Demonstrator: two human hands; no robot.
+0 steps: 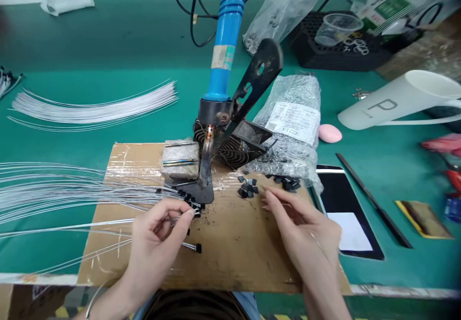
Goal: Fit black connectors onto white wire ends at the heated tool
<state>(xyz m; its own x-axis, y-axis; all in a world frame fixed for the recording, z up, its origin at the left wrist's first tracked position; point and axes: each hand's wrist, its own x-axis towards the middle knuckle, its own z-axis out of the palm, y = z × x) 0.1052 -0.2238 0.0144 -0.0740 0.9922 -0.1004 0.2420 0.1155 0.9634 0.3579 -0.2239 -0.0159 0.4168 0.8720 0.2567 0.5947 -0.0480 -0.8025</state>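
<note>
My left hand [162,243] pinches white wires [122,221] between thumb and fingertips, close to their ends, above the cardboard. Beside it lies a bundle of thin white wires [72,190] with small black pieces on their ends. More wires with a black end piece [198,248] rest just below the fingers. My right hand [302,228] hovers over the right side of the cardboard, its thumb and index fingertips together; whatever they hold is hidden. Small loose black pieces [248,188] lie near those fingertips. A blue-handled soldering iron [226,36] stands tip-down in a holder between the hands.
The cardboard sheet [230,262] covers the table's front middle. A sponge block [180,160] sits by the iron's tip. Another wire bundle [97,104] lies back left. A bubble-wrap package [295,113], phone-like black panel [345,200], dark rod [374,200] and white mug [399,99] are right.
</note>
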